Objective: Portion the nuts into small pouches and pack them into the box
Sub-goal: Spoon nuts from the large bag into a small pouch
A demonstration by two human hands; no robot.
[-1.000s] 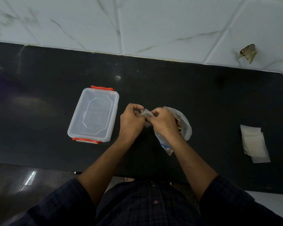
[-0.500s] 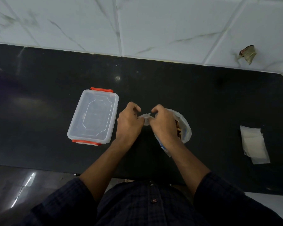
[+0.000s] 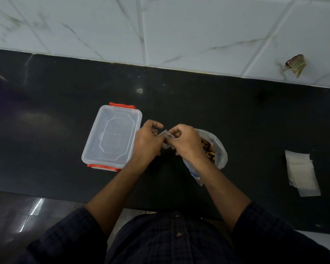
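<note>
A small clear pouch (image 3: 166, 137) is held between my hands over the black counter. My left hand (image 3: 148, 140) pinches its left edge and my right hand (image 3: 187, 141) pinches its right edge, fingers curled. Most of the pouch is hidden by my fingers. Just right of my right hand lies an open plastic bag of nuts (image 3: 211, 149), brown nuts showing inside. The clear box (image 3: 112, 138) with red clips stands left of my left hand, its lid on.
A small stack of empty pouches (image 3: 301, 172) lies at the right of the black counter (image 3: 236, 115). White tiled wall (image 3: 160, 29) runs behind it, with a torn scrap (image 3: 295, 65) stuck on at the right. The counter's front edge is close to my body.
Both hands keep working the small pouch; they have shifted slightly apart and back, staying in the same spot. The box, nut bag and pouch stack have not moved.
</note>
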